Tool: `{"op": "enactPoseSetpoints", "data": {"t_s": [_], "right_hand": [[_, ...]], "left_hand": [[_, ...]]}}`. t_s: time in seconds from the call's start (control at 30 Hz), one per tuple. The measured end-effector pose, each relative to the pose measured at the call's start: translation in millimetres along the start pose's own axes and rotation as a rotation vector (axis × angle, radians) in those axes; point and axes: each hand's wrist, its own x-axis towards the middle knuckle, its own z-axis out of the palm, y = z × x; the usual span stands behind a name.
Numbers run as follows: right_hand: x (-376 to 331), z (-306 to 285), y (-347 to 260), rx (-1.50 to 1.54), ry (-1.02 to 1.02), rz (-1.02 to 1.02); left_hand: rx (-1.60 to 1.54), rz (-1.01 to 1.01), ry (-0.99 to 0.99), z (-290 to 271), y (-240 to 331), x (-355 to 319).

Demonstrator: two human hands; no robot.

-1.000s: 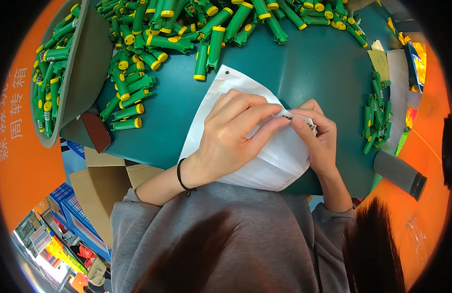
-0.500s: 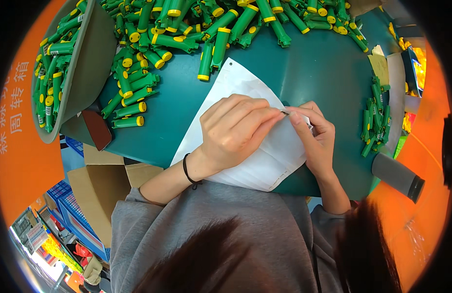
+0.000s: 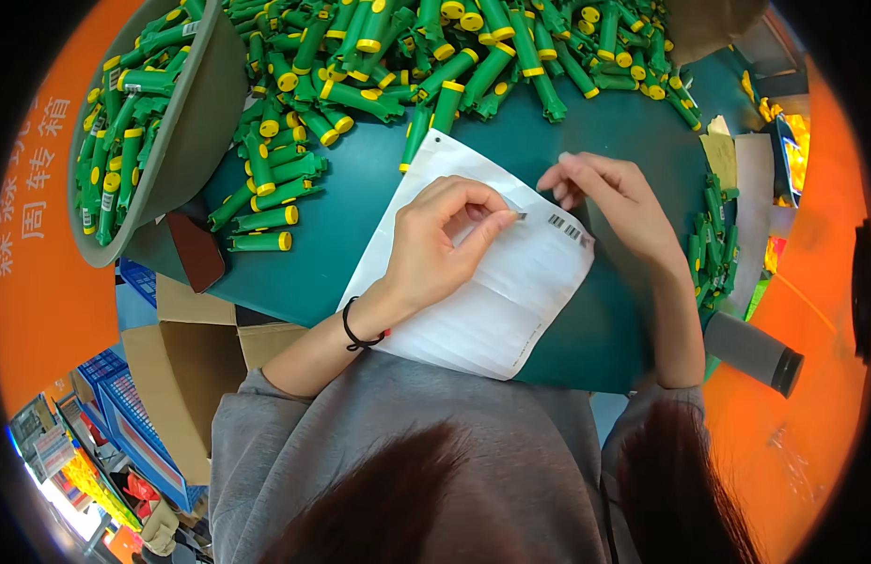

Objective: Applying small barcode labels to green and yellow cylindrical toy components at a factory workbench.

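Note:
A white sheet of labels (image 3: 473,291) lies slantwise on the green table in front of me. Several small barcode labels (image 3: 569,228) remain near its right corner. Thumb and index finger of my left hand (image 3: 445,240) pinch a small label (image 3: 521,215) just above the sheet, left of those barcodes. My right hand (image 3: 619,197) hovers off the sheet's upper right edge, its fingers loosely bent and apart, with nothing visible in them. Beyond the sheet lies a big heap of green tubes with yellow caps (image 3: 445,106).
A grey-green tub (image 3: 186,141) full of the same tubes stands at the left. More green tubes (image 3: 713,240) lie along the table's right edge, near a grey cylinder (image 3: 750,352). A brown flat case (image 3: 196,252) and an open cardboard box (image 3: 196,367) are at the lower left.
My hands have parted: the right has let go of the sheet's edge and moved up and away. My left has drawn back slightly left with the label, uncovering the barcodes.

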Motion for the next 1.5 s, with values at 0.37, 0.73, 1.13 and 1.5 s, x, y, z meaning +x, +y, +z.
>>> {"op": "enactPoseSetpoints", "data": {"t_s": [0.37, 0.73, 1.13, 1.5], "right_hand": [[69.0, -41.0, 6.5, -1.104, 0.270, -0.656], [-19.9, 21.5, -2.9, -0.856, 0.093, -0.618], [-69.2, 49.4, 43.5, 0.323, 0.399, -0.340], [-76.8, 53.4, 43.0, 0.209, 0.427, -0.504]], "left_hand": [[-0.356, -0.125, -0.053, -0.5, -5.9, 1.4], [0.043, 0.220, 0.049, 0.4, 21.1, 2.0], [0.050, 0.207, -0.023, 4.1, 42.0, 2.8], [-0.013, 0.048, -0.158, 21.5, 52.7, 2.8]]}}
